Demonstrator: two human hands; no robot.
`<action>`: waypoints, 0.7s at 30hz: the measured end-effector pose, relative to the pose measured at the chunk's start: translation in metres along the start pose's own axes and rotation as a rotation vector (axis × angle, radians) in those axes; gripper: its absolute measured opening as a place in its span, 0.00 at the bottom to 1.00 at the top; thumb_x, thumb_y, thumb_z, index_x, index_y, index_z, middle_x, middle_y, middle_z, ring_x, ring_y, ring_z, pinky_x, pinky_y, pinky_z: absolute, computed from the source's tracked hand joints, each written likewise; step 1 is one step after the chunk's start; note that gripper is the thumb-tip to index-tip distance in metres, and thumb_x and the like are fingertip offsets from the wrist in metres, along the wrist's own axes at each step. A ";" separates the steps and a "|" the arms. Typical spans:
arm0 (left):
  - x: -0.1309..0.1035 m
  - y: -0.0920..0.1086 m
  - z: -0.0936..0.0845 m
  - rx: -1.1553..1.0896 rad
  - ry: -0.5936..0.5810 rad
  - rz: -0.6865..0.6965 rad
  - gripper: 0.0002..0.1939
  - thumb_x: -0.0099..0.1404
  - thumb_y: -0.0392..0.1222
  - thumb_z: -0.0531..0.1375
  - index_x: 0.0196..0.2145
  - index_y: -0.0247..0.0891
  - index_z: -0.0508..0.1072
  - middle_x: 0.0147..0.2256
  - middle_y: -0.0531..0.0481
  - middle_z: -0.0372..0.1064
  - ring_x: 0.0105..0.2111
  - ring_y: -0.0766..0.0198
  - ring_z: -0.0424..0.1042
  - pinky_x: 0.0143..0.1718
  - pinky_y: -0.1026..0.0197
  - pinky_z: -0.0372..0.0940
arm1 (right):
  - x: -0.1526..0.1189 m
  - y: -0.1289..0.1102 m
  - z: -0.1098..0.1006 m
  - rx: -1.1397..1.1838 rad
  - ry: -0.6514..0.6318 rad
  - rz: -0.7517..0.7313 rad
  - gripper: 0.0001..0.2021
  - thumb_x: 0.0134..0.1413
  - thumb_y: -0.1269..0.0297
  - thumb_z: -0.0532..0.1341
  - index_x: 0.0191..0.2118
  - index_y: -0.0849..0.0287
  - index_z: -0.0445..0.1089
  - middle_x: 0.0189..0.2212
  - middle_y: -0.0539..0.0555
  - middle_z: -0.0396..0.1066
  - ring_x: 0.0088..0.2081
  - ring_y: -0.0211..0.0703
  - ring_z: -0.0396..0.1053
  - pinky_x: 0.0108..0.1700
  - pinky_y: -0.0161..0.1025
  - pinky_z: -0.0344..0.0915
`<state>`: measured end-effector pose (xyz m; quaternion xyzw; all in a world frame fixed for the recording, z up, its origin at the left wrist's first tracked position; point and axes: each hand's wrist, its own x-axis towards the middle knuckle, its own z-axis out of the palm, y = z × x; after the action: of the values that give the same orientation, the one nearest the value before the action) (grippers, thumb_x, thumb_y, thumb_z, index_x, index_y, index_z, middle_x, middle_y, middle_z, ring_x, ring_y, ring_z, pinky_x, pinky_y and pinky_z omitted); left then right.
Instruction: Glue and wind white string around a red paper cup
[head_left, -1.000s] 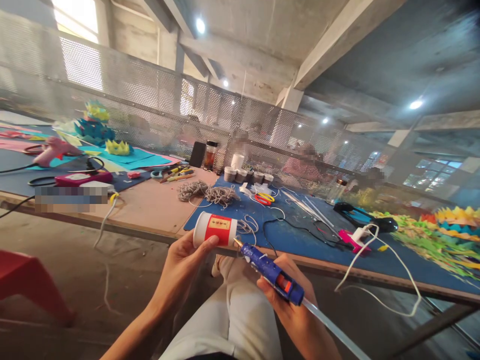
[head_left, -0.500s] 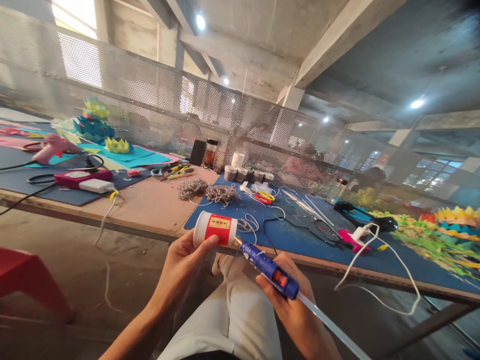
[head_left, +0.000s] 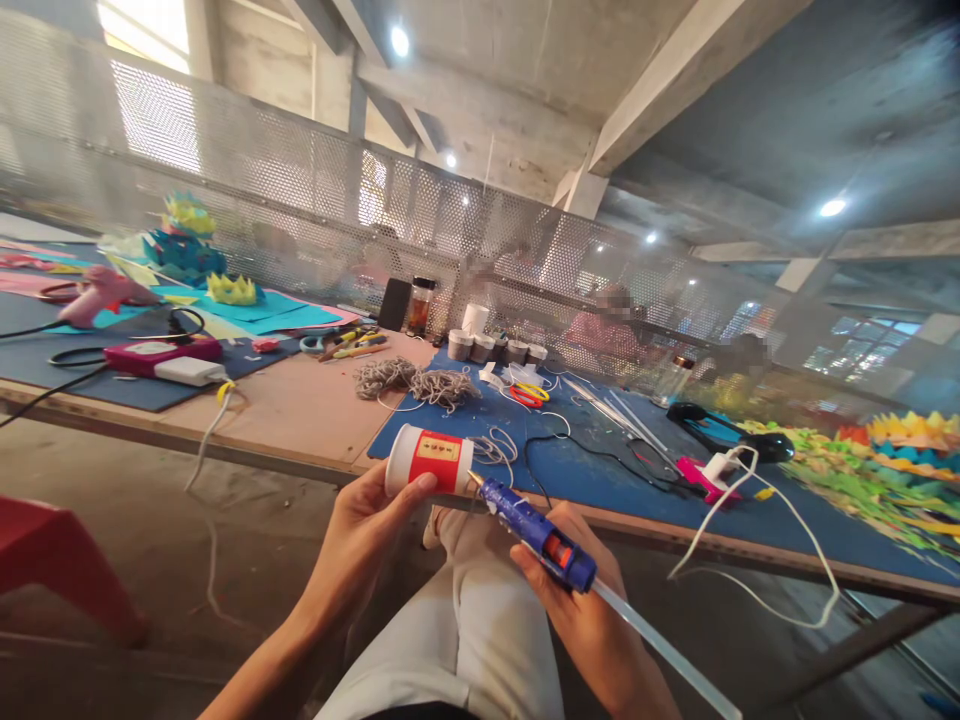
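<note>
My left hand point(head_left: 375, 515) is closed on a white paper cup point(head_left: 402, 458) with a red and gold label, lying on its side in the air at the table's front edge. The cup's base end faces right. In my right hand point(head_left: 581, 590) is a blue glue gun point(head_left: 529, 525), held from below, a long clear glue stick point(head_left: 664, 648) coming out of its back. The gun's metal tip is at the cup's right end, touching or nearly so. A loose coil of pale cord point(head_left: 496, 450) lies behind the cup on the blue mat.
On the blue mat point(head_left: 600, 470) are orange-yellow scissors point(head_left: 529, 395), small tubs point(head_left: 482, 348) and a pink power strip point(head_left: 705, 480) with a hanging white cable. Tangled grey cord point(head_left: 386, 377) lies left of them. A pink glue gun point(head_left: 97, 297) sits far left; a red stool point(head_left: 52, 560) stands below.
Almost nothing differs. The glue gun and my right hand have shifted very slightly left and up; the cup stays in my left hand.
</note>
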<state>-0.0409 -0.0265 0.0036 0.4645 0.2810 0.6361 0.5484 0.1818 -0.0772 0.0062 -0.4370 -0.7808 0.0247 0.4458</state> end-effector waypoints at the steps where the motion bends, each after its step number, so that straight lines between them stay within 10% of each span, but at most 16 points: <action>1: 0.000 0.000 0.000 0.003 0.001 0.002 0.13 0.64 0.43 0.67 0.46 0.39 0.80 0.45 0.48 0.81 0.45 0.56 0.78 0.53 0.59 0.67 | 0.000 0.000 0.000 -0.003 0.000 0.000 0.06 0.64 0.65 0.61 0.34 0.56 0.64 0.29 0.48 0.63 0.29 0.36 0.65 0.31 0.31 0.61; 21: 0.002 -0.008 -0.007 0.040 -0.033 0.014 0.16 0.64 0.43 0.67 0.50 0.43 0.79 0.47 0.49 0.80 0.47 0.55 0.77 0.49 0.60 0.69 | 0.002 0.001 -0.001 0.003 -0.015 0.033 0.05 0.64 0.64 0.61 0.44 0.55 0.69 0.33 0.51 0.68 0.34 0.41 0.71 0.36 0.34 0.66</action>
<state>-0.0441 -0.0220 -0.0056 0.4877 0.2812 0.6262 0.5393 0.1831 -0.0752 0.0080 -0.4489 -0.7768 0.0364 0.4401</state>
